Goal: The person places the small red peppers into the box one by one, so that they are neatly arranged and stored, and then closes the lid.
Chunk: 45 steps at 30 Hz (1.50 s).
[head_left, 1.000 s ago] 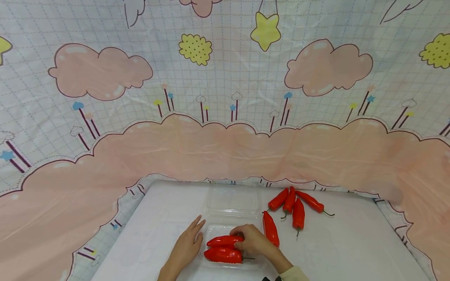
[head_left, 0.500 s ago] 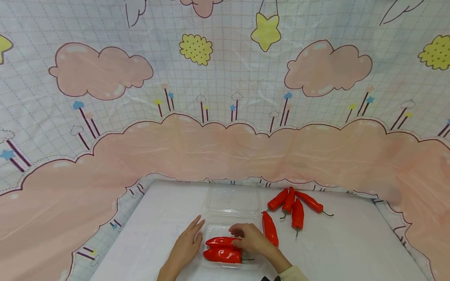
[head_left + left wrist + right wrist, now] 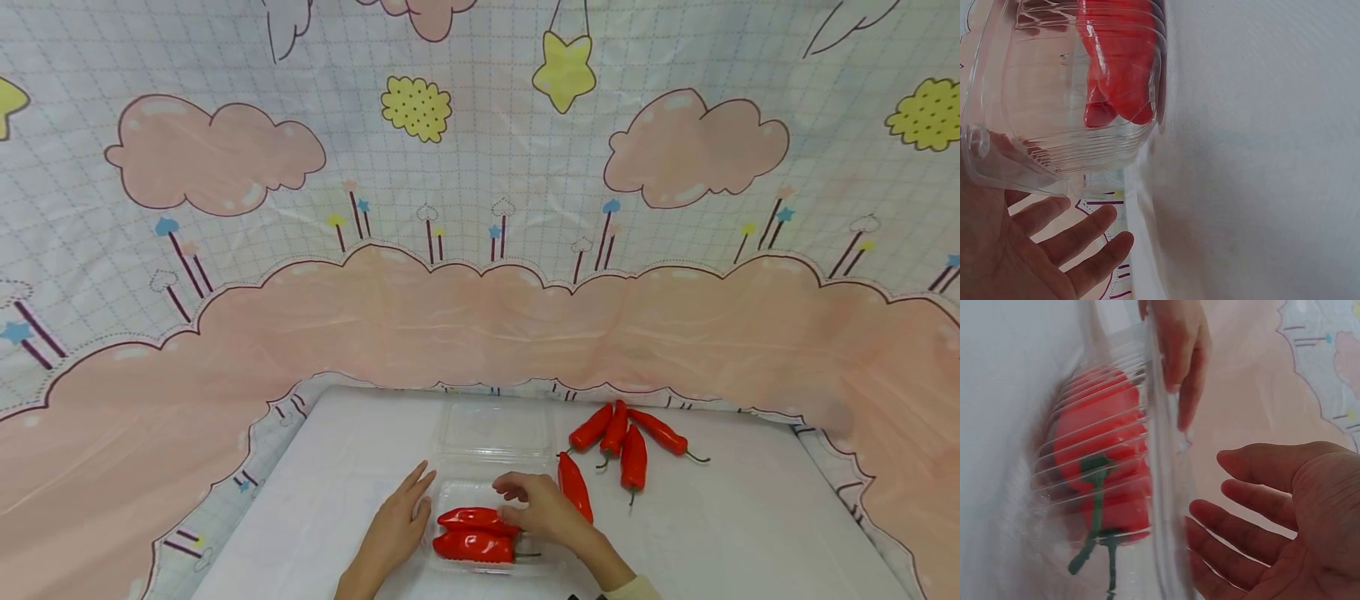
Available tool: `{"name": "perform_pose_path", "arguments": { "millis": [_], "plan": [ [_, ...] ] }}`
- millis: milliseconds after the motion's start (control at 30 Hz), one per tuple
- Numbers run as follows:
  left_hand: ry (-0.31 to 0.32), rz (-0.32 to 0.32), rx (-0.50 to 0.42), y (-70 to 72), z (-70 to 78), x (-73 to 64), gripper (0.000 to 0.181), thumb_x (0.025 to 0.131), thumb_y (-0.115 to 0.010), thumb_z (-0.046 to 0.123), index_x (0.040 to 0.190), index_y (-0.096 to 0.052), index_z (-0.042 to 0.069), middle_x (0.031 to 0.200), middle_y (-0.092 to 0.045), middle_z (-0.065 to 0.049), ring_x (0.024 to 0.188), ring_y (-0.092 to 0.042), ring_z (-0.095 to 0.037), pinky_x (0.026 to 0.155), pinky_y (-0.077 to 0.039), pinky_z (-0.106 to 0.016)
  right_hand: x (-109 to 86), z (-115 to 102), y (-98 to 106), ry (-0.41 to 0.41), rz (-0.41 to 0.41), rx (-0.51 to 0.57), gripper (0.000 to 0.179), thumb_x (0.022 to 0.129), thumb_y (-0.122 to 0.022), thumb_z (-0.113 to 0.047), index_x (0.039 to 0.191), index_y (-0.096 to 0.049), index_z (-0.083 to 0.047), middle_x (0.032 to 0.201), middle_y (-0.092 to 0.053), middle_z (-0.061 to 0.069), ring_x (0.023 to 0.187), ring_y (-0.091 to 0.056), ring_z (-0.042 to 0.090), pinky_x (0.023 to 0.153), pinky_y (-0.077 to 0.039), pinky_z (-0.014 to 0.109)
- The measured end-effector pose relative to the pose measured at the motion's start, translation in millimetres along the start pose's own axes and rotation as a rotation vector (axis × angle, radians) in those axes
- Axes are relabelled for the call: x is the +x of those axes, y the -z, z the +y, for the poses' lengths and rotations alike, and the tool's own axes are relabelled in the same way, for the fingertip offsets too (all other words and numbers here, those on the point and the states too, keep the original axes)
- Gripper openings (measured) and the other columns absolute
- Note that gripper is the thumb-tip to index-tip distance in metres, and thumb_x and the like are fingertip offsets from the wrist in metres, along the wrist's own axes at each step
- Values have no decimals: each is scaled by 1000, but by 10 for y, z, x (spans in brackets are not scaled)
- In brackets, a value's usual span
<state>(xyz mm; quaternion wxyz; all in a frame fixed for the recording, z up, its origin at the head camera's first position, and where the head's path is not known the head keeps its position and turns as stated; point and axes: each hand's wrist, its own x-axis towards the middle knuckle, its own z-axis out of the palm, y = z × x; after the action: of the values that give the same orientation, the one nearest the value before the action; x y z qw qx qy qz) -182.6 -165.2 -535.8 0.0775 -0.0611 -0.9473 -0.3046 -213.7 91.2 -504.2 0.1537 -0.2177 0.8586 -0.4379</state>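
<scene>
Two red peppers, a front one and a back one, lie side by side in the base of a clear plastic clamshell box. My left hand stays at the box's left edge with its fingers extended. In the left wrist view its fingers are spread beside the clear wall. Over the right part of the box is my right hand, its fingers loosely bent and apart. The right wrist view shows that hand holding nothing beside the rim, with green stems inside the box.
The box's lid lies folded back behind the base. One red pepper rests just right of the box. Several more peppers are grouped at the back right of the white table. A patterned cloth rises behind.
My right hand has let go of the back pepper, opened its fingers and lifted slightly to the right. The pepper stays in the box. The left hand keeps its place.
</scene>
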Motion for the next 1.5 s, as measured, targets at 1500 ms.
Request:
{"name": "perform_pose_path", "arguments": {
  "millis": [1500],
  "plan": [
    [11, -2, -11, -8, -22, 14, 43, 97, -57, 15, 139, -56, 10, 154, -44, -8, 133, -52, -36, 104, -45, -57, -350, 198, 641, -1, 373, -8, 32, 87, -73, -13, 118, -67, -13, 115, -70, 9, 107, -65, 27, 94, -56, 43]
  ]
}}
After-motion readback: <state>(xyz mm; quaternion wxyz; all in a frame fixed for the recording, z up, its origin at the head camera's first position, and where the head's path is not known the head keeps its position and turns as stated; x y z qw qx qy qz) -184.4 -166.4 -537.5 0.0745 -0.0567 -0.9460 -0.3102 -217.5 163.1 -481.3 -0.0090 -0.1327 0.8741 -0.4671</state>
